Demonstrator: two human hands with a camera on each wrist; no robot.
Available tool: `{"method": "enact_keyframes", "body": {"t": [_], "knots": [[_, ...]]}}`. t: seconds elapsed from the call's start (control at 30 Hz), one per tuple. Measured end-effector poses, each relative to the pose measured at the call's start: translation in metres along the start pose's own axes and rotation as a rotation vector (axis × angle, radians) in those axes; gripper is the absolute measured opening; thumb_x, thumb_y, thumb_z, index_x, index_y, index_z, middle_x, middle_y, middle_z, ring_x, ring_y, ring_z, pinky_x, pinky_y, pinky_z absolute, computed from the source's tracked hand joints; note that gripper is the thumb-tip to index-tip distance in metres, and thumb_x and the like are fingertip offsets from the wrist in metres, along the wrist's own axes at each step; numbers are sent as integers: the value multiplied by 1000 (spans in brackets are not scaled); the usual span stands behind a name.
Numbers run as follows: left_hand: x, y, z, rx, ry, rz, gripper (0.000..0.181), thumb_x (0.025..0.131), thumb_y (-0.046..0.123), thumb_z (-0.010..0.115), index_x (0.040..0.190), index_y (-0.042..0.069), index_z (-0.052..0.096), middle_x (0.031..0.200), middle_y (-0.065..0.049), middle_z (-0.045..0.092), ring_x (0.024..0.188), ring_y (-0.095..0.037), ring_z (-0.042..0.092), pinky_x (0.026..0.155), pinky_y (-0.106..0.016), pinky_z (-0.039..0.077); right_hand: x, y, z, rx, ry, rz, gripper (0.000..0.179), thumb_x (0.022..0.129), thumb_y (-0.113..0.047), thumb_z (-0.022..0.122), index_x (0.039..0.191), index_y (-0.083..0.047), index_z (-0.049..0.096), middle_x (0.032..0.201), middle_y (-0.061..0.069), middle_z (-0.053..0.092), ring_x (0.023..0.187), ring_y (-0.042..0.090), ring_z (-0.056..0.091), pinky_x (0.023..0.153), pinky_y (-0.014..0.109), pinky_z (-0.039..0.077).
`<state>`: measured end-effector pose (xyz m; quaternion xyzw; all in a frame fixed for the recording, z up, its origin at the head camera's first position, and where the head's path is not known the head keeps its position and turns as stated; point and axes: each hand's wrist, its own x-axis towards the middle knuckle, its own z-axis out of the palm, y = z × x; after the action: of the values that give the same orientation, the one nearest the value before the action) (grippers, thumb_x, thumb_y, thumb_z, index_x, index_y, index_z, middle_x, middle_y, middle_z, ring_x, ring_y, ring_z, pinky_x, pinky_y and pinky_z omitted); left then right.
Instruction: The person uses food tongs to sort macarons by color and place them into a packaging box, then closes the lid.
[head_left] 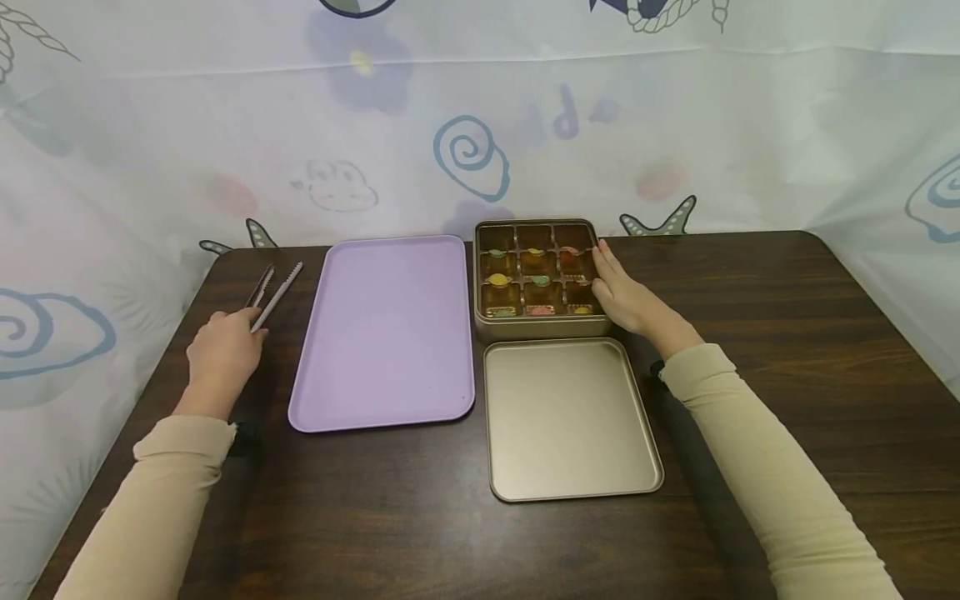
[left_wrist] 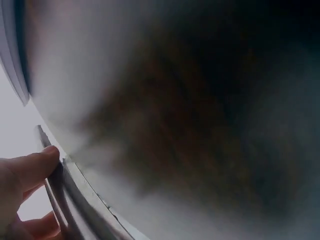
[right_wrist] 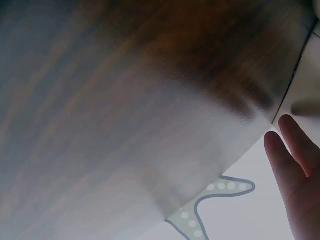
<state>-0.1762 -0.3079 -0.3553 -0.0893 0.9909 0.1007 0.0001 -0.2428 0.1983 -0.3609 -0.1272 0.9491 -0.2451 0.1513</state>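
Note:
My left hand (head_left: 223,350) grips a pair of metal tongs (head_left: 277,296) by the handle end, their tips apart and pointing away from me. In the left wrist view the thumb and fingers wrap the tongs (left_wrist: 62,192). My right hand (head_left: 626,296) lies with straight fingers along the right side of a square gold tin (head_left: 543,329). Inside the tin is a divided insert of several compartments, with small colourful pieces (head_left: 498,280) in them. Between the tongs and the tin lies a purple tray (head_left: 390,333). In the right wrist view, straight fingers (right_wrist: 282,160) show.
In front of the tin, a flat gold lid (head_left: 572,421) lies on the dark wooden table (head_left: 360,517). A white cloth (head_left: 405,150) with printed drawings hangs behind the table's far edge. The purple tray's right edge sits close beside the tin.

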Motion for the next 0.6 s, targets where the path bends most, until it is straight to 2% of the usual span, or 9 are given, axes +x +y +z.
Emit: {"method": "enact_keyframes", "body": {"t": [0.37,0.6], "knots": [[7,1,4,24,-82,-21,52,94,18,56,135,-9,40,126,-42,41,111,-60,45,83,-66,42,0,0,0,-12,0,3,60,102,-29,13,152,-10,-13,159,3,-25,149,34,-5,116,57,11],[7,6,3,22,-103,-61,57,97,26,48,137,-12,35,125,-45,38,112,-62,42,85,-67,41,0,1,0,-38,5,7,60,102,-29,13,153,-9,-12,160,6,-22,149,36,-1,115,58,15]]}}
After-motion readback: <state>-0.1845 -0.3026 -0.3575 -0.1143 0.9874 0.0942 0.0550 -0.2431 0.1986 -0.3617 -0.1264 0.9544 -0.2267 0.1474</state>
